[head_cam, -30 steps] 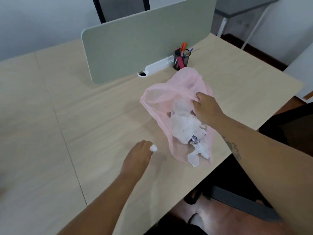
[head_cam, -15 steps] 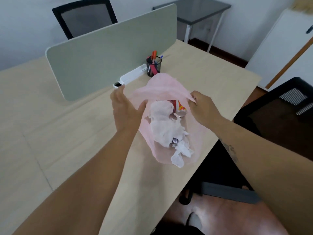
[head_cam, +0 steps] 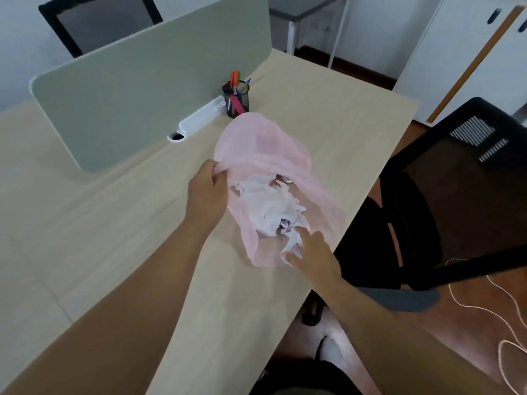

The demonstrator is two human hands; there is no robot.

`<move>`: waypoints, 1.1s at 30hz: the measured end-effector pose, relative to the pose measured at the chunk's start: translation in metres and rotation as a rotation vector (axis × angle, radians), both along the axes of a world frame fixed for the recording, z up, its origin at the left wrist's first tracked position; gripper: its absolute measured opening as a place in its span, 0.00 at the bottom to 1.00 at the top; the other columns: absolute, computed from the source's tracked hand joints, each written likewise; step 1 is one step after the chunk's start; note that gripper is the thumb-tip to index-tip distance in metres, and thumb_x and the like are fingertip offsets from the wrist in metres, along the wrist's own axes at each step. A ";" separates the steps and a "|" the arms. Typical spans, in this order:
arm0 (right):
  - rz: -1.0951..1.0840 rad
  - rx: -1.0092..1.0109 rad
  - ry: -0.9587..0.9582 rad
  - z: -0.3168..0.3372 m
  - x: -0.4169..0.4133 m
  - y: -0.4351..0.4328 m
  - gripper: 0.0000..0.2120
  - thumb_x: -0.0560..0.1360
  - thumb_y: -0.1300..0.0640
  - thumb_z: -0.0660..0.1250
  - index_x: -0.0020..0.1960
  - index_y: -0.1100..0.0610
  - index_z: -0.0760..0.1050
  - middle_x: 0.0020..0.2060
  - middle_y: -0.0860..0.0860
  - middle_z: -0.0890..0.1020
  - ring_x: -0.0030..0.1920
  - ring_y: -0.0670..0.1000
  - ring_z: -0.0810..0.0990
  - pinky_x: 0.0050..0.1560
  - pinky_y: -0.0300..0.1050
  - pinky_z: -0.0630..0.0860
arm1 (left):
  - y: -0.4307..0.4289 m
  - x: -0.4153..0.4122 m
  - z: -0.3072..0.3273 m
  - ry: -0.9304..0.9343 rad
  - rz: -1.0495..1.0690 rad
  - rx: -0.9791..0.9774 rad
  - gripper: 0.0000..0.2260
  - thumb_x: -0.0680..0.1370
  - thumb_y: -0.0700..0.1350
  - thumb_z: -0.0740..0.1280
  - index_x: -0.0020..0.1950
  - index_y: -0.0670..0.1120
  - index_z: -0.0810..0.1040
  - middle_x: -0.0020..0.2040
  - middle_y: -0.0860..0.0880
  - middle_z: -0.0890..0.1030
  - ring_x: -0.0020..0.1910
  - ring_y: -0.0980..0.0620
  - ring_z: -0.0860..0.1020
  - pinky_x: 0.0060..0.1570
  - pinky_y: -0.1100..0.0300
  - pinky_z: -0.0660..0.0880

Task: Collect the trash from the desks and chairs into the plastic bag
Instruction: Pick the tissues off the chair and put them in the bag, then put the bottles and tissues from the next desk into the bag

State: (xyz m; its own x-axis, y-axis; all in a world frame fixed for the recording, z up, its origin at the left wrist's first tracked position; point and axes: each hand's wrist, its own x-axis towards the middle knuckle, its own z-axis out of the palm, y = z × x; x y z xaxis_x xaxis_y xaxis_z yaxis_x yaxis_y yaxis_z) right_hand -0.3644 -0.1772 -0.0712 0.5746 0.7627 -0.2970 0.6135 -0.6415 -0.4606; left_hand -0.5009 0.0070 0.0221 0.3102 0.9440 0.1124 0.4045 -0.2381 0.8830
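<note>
A thin pink plastic bag (head_cam: 265,146) lies on the light wooden desk (head_cam: 114,223), its mouth facing me. Crumpled white tissue trash (head_cam: 271,206) fills it, with the rim of a can (head_cam: 286,181) showing at the back. My left hand (head_cam: 206,195) pinches the bag's left rim and holds it up. My right hand (head_cam: 310,252) is at the bag's near bottom end, thumb and fingers spread, touching a white tissue scrap that pokes out there.
A grey-green divider panel (head_cam: 148,89) stands across the desk, with a white cable tray (head_cam: 199,118) and a black mesh pen cup (head_cam: 236,98) at its foot. A black mesh chair (head_cam: 456,195) stands right of the desk edge. Another chair (head_cam: 97,21) is behind the divider.
My left hand picked up a small tissue ball, carried it to the bag and now grips the left rim. My right hand let go of the right rim and dropped to the bag's bottom end.
</note>
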 end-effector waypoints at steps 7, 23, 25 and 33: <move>-0.164 0.274 0.177 0.027 0.026 0.050 0.14 0.79 0.61 0.59 0.63 0.56 0.73 0.57 0.54 0.79 0.57 0.56 0.77 0.53 0.43 0.72 | -0.001 0.002 0.023 -0.082 -0.027 -0.140 0.08 0.78 0.42 0.57 0.42 0.47 0.73 0.36 0.48 0.76 0.28 0.53 0.71 0.28 0.61 0.70; -0.627 0.201 -0.067 0.032 0.091 0.029 0.18 0.77 0.53 0.66 0.66 0.54 0.70 0.64 0.56 0.72 0.58 0.62 0.72 0.53 0.54 0.74 | -0.002 0.035 0.042 0.182 0.175 0.210 0.11 0.80 0.47 0.56 0.38 0.46 0.66 0.41 0.46 0.71 0.38 0.45 0.69 0.37 0.54 0.63; -0.556 0.225 0.086 0.039 0.111 0.035 0.10 0.78 0.61 0.57 0.55 0.59 0.75 0.53 0.58 0.79 0.52 0.61 0.78 0.50 0.52 0.76 | 0.001 0.036 0.047 0.342 0.223 0.276 0.10 0.82 0.49 0.55 0.43 0.47 0.69 0.46 0.46 0.70 0.41 0.44 0.69 0.39 0.53 0.64; -0.439 0.595 -0.018 0.166 0.154 0.085 0.09 0.81 0.56 0.52 0.49 0.58 0.69 0.43 0.54 0.74 0.43 0.57 0.74 0.44 0.51 0.74 | 0.052 0.044 0.108 0.273 0.277 0.386 0.13 0.82 0.46 0.54 0.51 0.39 0.73 0.50 0.35 0.78 0.49 0.35 0.76 0.42 0.51 0.67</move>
